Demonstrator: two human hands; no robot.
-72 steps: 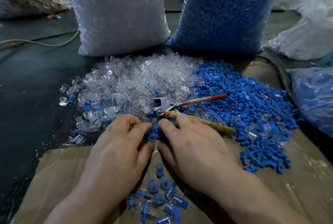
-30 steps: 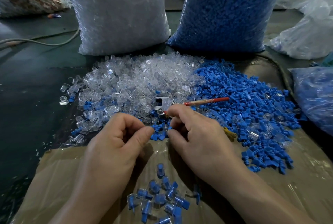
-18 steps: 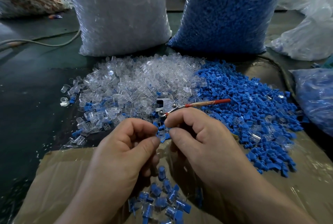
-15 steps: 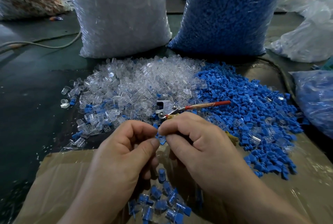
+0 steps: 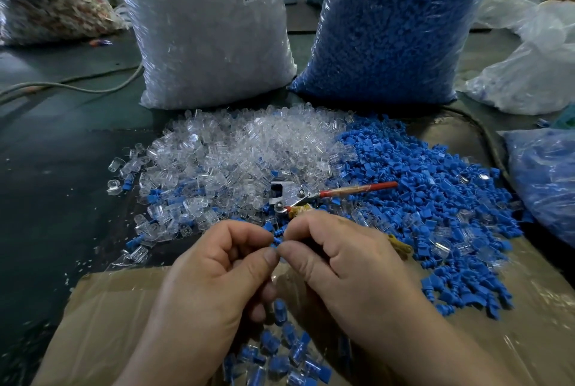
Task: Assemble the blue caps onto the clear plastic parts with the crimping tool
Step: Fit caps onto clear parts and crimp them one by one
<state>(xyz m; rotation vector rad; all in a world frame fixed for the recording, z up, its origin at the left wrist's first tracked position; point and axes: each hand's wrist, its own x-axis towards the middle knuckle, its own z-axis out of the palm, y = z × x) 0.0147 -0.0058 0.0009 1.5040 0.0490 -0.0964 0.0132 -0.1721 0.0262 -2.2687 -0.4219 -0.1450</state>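
My left hand [image 5: 214, 273] and my right hand [image 5: 345, 264] meet fingertip to fingertip above the cardboard, pinching a small blue cap [image 5: 277, 239] between them; any clear part they hold is hidden by the fingers. The crimping tool [image 5: 298, 196] with its metal head and red handle lies just beyond my right hand, between the heaps. A heap of clear plastic parts [image 5: 236, 155] spreads at centre left. Loose blue caps [image 5: 429, 199] pile up to the right. Several assembled pieces [image 5: 280, 354] lie below my hands.
Two big bags stand behind the heaps: one of clear parts [image 5: 205, 31], one of blue caps [image 5: 392, 25]. Flattened cardboard [image 5: 102, 317] covers the near surface. More plastic bags [image 5: 541, 180] sit at the right, and a cable [image 5: 71, 87] runs at the far left.
Both hands have lifted from the piles and come together, fingertips now pinching a blue cap between them. The crimping tool has stayed in place.
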